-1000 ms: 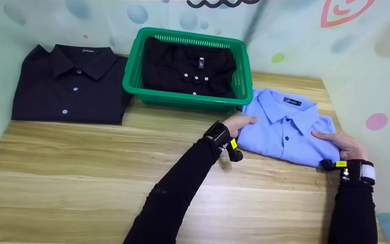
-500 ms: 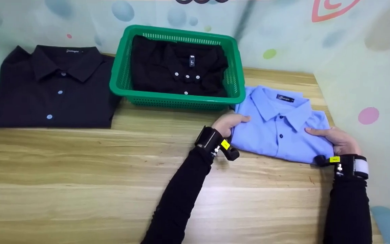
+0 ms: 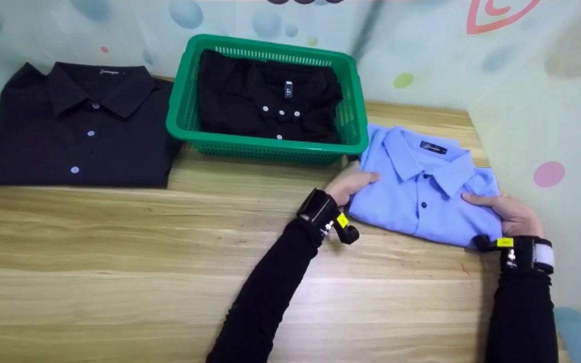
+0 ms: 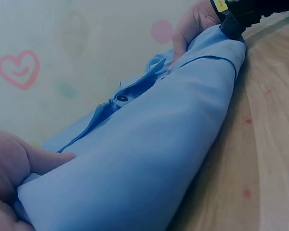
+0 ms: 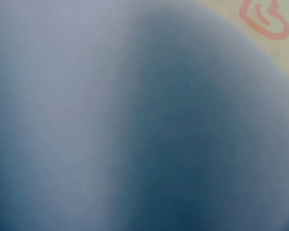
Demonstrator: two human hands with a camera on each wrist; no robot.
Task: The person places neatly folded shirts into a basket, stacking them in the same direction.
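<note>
A folded light blue collared shirt lies at the right of the table, its dark buttons and neck label facing up. My left hand grips its left side, thumb on top and fingers hidden beneath. Opposite, my right hand holds the right side the same way. In the left wrist view, the rounded front fold of the blue shirt runs from my left thumb up to my right hand. Blurred blue cloth fills most of the right wrist view.
A green plastic basket stands at the back, just left of the blue shirt, with a folded black shirt inside. Another folded black shirt lies at the far left. Patterned walls rise behind and at both sides of the wooden table.
The head view has shifted, so everything sits further left than a second ago. Both hands keep their hold, and the blue shirt has edged slightly right relative to the basket.
</note>
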